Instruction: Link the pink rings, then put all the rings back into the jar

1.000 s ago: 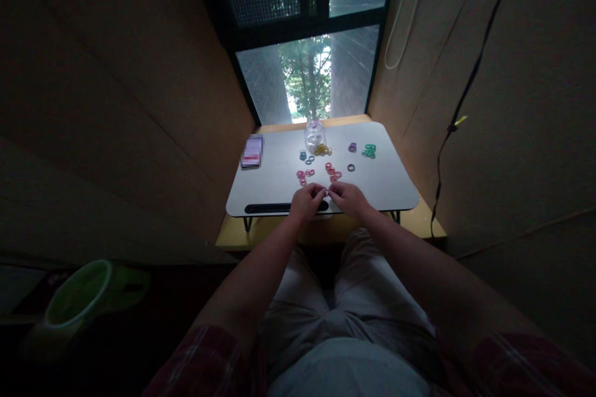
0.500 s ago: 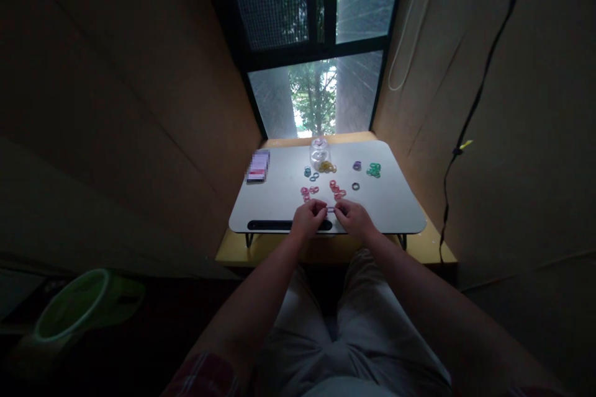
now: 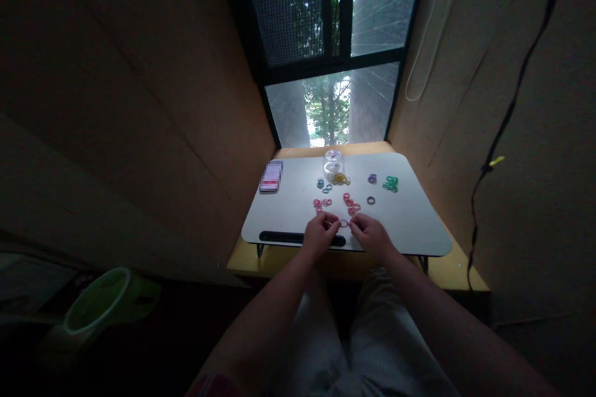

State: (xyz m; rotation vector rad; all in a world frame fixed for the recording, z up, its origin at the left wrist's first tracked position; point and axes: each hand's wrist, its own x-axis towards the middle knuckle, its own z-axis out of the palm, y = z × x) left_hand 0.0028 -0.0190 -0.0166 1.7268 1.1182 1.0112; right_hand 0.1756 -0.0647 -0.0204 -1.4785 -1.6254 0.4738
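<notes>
Between my hands is a small pale purple hair tie, held above the near part of the white folding table. The fingers of my left hand are pinched at its left side. My right hand pinches its right edge between thumb and fingers. The band looks like a rounded loop. Just beyond my hands lie pink hair ties on the left and red hair ties in the middle. A single dark hair tie rests to the right.
Farther back are blue, yellow, purple and green hair ties. A clear jar stands behind the yellow ones. A phone lies at the left, and a black slot runs along the near edge.
The hair tie was drawn out into a narrow shape between my fingers and now hangs as a rounder loop. My view has shifted, so the table appears lower and farther right.
</notes>
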